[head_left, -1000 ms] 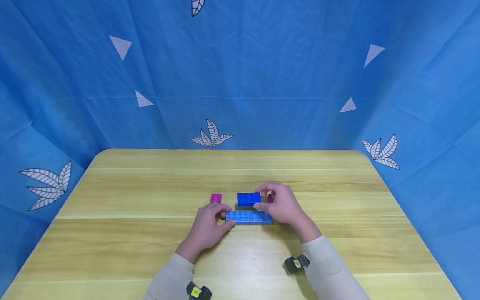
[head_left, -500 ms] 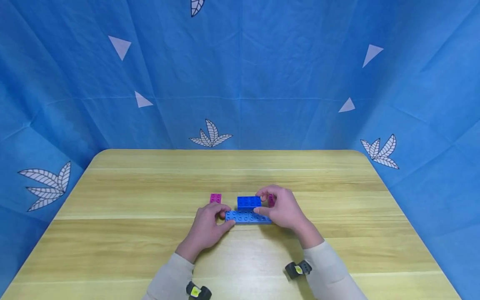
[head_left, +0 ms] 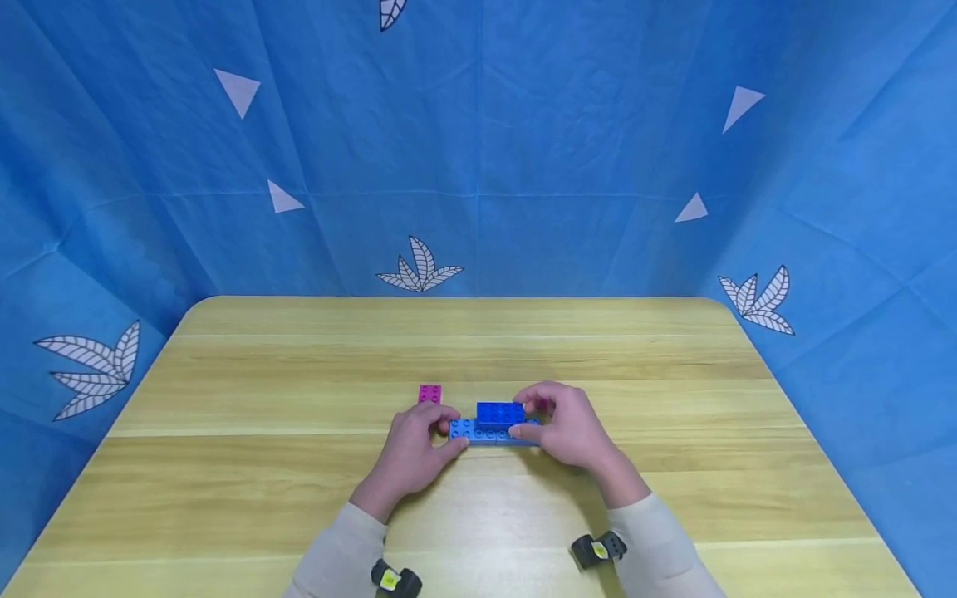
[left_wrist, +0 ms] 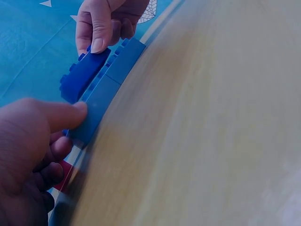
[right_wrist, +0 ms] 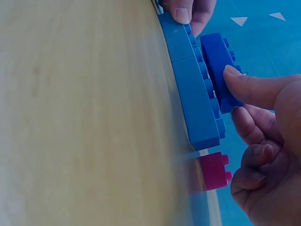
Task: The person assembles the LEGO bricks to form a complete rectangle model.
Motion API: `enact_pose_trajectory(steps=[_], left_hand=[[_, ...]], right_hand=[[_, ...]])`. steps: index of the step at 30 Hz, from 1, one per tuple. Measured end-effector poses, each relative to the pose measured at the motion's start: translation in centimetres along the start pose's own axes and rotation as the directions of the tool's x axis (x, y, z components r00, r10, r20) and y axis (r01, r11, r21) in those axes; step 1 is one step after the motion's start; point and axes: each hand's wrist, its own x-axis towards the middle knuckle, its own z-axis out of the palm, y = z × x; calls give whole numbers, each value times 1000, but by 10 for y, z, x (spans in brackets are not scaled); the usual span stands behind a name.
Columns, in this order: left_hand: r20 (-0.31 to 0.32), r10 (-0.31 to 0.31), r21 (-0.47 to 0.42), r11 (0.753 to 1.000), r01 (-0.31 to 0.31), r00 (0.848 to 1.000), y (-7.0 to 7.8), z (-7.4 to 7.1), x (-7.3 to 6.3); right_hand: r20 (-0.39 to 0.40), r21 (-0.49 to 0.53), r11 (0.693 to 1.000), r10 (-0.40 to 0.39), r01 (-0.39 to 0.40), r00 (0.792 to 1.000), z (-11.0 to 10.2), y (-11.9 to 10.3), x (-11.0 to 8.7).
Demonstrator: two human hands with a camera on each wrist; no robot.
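Note:
Two light blue toy building bricks lie end to end on the table, a left one [head_left: 461, 429] and a right one [right_wrist: 195, 101]. My left hand [head_left: 414, 453] grips the left brick's outer end between thumb and fingers. Between thumb and fingers of my right hand [head_left: 570, 428] is a dark blue building brick [head_left: 499, 414], pinched at its right end. It hangs over the seam of the light blue pair, studs up. The right wrist view shows a narrow gap between it and the studs below.
A pink brick [head_left: 429, 394] lies just beyond my left hand. Another pink brick [right_wrist: 214, 172] lies past the row's right end, mostly hidden by my right hand in the head view. Behind the wooden table [head_left: 299, 349] hangs a blue patterned cloth [head_left: 478, 149].
My right hand has brought the dark blue brick nearer to me and down, from behind the light blue row to over its middle. My left hand has stayed in place.

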Motion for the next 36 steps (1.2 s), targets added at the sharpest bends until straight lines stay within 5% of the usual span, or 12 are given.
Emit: enact_pose_trajectory(steps=[26,36], left_hand=[[-26,61,-5,998,-61,998,-2,0,1],[5,50,79,996,-50,999,8,-6,5]], right_hand=[[14,-34,999,-10,10,1000,5,0,-5],[18,-39,999,-14,14,1000,7,4,-5]])
